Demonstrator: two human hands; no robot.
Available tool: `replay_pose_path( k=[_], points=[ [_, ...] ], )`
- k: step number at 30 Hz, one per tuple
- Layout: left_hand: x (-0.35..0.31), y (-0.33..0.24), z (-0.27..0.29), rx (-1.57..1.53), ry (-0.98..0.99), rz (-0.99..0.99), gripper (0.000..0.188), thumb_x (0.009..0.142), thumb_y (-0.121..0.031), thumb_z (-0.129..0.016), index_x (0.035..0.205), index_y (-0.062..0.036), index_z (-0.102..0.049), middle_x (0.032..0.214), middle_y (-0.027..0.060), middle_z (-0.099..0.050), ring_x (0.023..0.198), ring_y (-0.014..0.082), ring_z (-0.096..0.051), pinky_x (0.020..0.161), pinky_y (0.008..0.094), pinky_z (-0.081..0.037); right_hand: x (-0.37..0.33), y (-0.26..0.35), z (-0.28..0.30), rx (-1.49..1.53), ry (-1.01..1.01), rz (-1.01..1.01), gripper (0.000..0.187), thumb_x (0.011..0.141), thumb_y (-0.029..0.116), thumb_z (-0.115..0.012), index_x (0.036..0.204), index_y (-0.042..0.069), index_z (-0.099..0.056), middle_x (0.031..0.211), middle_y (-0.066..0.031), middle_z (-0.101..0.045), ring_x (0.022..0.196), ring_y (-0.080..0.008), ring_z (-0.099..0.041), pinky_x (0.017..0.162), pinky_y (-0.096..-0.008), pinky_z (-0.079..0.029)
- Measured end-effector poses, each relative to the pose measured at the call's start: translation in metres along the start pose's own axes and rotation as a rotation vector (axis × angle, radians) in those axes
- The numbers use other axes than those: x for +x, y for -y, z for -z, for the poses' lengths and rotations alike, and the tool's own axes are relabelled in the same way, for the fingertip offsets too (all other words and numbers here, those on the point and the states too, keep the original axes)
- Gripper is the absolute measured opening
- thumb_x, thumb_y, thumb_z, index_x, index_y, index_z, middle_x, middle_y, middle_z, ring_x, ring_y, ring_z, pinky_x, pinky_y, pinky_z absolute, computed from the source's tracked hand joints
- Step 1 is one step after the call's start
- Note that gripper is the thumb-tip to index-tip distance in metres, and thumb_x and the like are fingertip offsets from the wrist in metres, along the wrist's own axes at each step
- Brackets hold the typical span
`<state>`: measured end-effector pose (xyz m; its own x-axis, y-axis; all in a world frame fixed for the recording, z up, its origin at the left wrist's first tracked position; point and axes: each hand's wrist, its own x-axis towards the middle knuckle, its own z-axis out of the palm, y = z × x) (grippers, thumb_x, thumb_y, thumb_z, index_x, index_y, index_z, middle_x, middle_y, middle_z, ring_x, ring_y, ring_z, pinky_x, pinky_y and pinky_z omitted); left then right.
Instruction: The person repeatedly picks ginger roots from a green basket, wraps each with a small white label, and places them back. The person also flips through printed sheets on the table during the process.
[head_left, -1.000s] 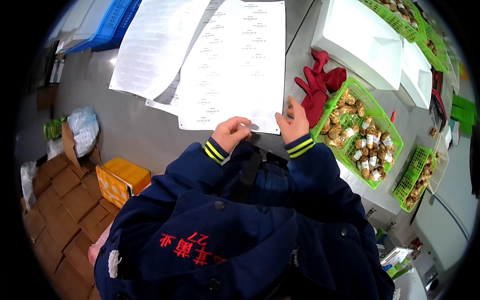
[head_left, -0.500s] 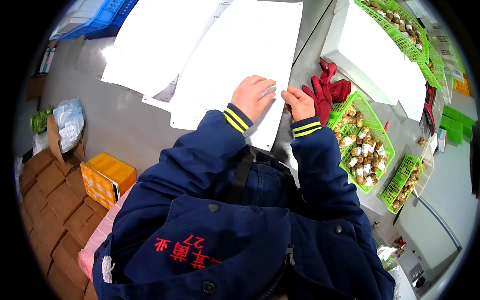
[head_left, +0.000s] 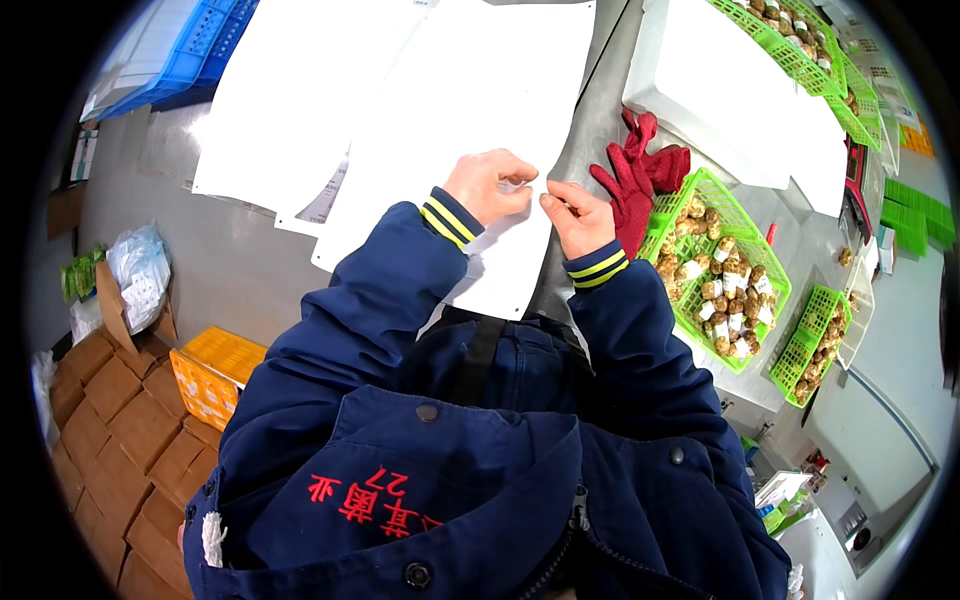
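On the near side of the table, the white sheet should handle light, limp, easily creased; hold its margins. By its right edge, left hand and right hand curl narrowly, any pinch unclear

The navy jacket has yellow-striped cuffs.

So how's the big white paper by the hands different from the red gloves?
The white paper is pale, while the red gloves are dark red. The white paper is spread out mostly flat; the red gloves are crumpled in a bunch. The white paper covers much more space than the red gloves. Both lie on the gray metal table.
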<state>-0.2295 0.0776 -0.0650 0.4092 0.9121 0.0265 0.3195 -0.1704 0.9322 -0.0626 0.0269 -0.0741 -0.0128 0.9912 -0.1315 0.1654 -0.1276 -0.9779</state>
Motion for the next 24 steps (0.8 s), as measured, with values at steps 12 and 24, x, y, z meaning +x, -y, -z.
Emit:
replay_pose_path(
  k=[12, 24],
  points=[
    [-0.020, -0.020, 0.063, -0.310, -0.811, 0.260, 0.013, 0.080, 0.000, -0.057, 0.091, 0.0037, -0.061, 0.078, 0.0036, -0.059, 0.068, 0.0085, -0.052, 0.063, 0.0210, -0.044, 0.001, -0.002, 0.007, -0.188, -0.303, -0.036, 0.025, 0.078, 0.005, -0.059, 0.102, -0.004, -0.058, 0.084, -0.0099, -0.062, 0.073, -0.0159, -0.057, 0.068, -0.0256, -0.046],
    [-0.010, -0.099, -0.065, 0.374, -0.371, -0.685, 0.030, 0.057, 0.012, -0.066, 0.086, 0.0035, -0.062, 0.076, 0.0123, -0.055, 0.059, 0.0249, -0.053, 0.050, 0.0301, -0.043, -0.066, 0.071, 0.042, 0.495, -0.333, -0.112, 0.021, 0.082, 0.010, -0.061, 0.097, -0.006, -0.060, 0.092, -0.0068, -0.058, 0.082, -0.0100, -0.052, 0.070, -0.0212, -0.042]
  ],
)
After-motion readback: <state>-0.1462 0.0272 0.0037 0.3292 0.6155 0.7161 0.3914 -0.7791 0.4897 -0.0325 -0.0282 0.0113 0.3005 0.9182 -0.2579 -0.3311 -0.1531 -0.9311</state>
